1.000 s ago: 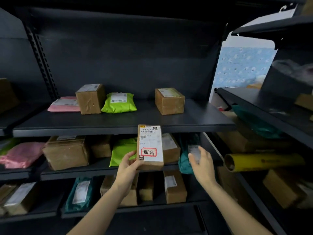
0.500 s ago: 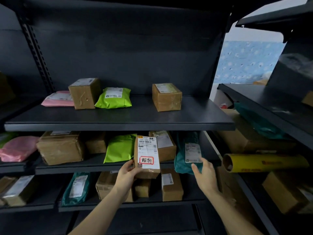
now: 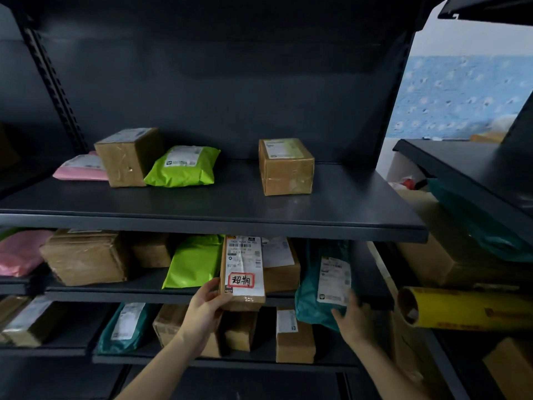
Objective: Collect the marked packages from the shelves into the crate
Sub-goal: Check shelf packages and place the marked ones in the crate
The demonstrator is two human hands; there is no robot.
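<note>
my left hand (image 3: 206,306) has the marked box (image 3: 243,272) by its lower left corner, thumb on the labelled face and fingers wrapped behind, so it is pinching the box rather than cupping it. the box stands upright in front of the middle shelf (image 3: 138,293), its long axis vertical, the red-framed handwritten mark (image 3: 241,280) low on the label and facing me. its top edge sits just under the lip of the upper shelf (image 3: 213,223), which matters: i judge the way out is toward me and down, not up.

my right hand (image 3: 350,314) is at the teal mailer (image 3: 320,287), which leans upright just right of the box, label toward me. the fingers are spread along its lower right edge and touching it, but i cannot tell whether they have closed on it or are only steadying it. i see no red mark on that label, though the print is too small to be sure.

the crate is not in view, so i cannot say which side it lies on. the box is wholly in the left hand's charge, grip point below its middle, so it is top-heavy in the pinch; i would lower it keeping the long axis upright, or slide my fingers higher before tilting it. the other parcels on the shelves look untouched
</note>
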